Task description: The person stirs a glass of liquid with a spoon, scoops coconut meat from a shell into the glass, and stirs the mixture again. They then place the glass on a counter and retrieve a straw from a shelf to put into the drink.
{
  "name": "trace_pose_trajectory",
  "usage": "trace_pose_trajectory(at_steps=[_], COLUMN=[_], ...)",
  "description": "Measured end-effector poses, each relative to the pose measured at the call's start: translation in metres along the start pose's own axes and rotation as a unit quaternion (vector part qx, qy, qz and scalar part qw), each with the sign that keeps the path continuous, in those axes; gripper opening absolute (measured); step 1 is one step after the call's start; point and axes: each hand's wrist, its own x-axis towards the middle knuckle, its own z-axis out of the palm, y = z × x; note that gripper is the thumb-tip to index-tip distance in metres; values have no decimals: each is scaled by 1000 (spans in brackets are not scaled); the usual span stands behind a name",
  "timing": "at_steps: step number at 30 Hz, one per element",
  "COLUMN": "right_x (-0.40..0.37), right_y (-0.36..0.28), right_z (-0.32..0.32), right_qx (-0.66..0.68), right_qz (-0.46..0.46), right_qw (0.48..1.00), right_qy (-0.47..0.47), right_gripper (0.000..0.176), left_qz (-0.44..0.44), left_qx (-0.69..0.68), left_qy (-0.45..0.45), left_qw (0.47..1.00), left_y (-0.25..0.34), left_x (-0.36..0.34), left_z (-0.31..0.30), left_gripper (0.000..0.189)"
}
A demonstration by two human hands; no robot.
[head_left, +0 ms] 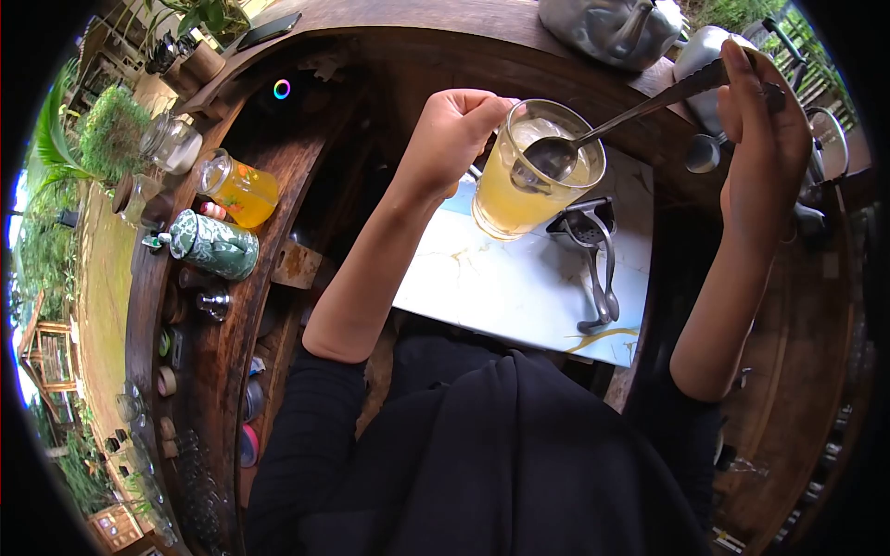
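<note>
My left hand [461, 139] is closed round the handle of a glass mug [519, 190] and holds it tilted above a white marbled board. Cloudy yellow drink with ice fills most of the mug. A long metal spoon [654, 100] slants down from my right hand [765, 130], whose fingers pinch the end of its handle. The spoon's bowl lies at the mug's mouth, over the drink. Below the mug, a metal citrus squeezer [593, 255] rests on the marbled board [473, 278].
On the wooden counter to the left stand a jar of orange liquid [243, 190], a green speckled enamel pot [213, 243] and a clear glass jar [171, 144]. A metal kettle [612, 32] sits on the ledge ahead. A phone [269, 31] lies at the upper left.
</note>
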Motion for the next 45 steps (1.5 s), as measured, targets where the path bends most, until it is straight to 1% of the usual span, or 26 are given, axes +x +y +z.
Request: trace_pose_trajectory(at_steps=[4,6,7,10,11,14,15,16,19,23,24,31,34,36,37,39,40,41,43,45], right_x=[-1,-3,-3,-4,-5,-10,-12,-15,-24,-33,-35,-42,-45,-50,-54,-68,-78,-88,-107,-120], right_y=[3,-2,1,15,20,39,46,51,64,75,75,80,84,87,90,104,116,127,144,153], right_z=[-6,-2,-4,-11,-14,-23,-25,-26,-32,-42,-45,-66,-83,-96,-102,-113,-119,-119,-116,-108], right_qx=[-2,17,16,60,58,112,111,118,126,121,120,81,83,41,15,-65,-99,-152,-237,-300], right_qz=[12,41,40,107,107,189,189,213,267,288,294,285,261,258,258,249,245,207,183,199], right_qw=[1000,997,997,989,989,974,974,968,953,946,943,945,948,946,944,940,938,937,927,906], right_qy=[28,61,63,77,80,62,63,63,71,93,97,136,165,194,205,223,224,235,227,221], right_gripper=[21,20,20,16,16,10,10,11,15,15,15,14,15,17,17,18,19,22,24,25], left_qz=[-9,-15,-15,-17,-24,-33,-35,-34,-29,-31,-25,-31,-49,-46,-47,-51,-49,-50,-53,-52], left_qx=[-19,-33,-33,-31,-36,-40,-38,-47,-37,-26,-35,-43,-32,-24,-24,-29,-26,-26,-32,-35], left_qy=[-17,-15,-17,-26,-31,-34,-30,-22,-45,-59,-32,-42,-66,-38,-40,-20,-26,-26,25,18], left_qw=[1000,999,999,999,999,998,998,998,998,997,999,998,996,998,998,998,998,998,998,998], left_y=[-1,-2,-4,-11,-13,-21,-24,-29,-38,-47,-50,-63,-72,-77,-80,-86,-87,-86,-84,-87], left_x=[1,2,3,6,6,7,7,8,8,7,7,9,8,4,1,-4,-6,-8,-11,-12], left_z=[4,8,9,10,11,16,19,23,26,34,41,54,49,47,43,33,27,26,25,17], left_gripper=[24,25,25,24,24,24,24,25,26,30,36,36,33,31,31,30,29,29,35,34])
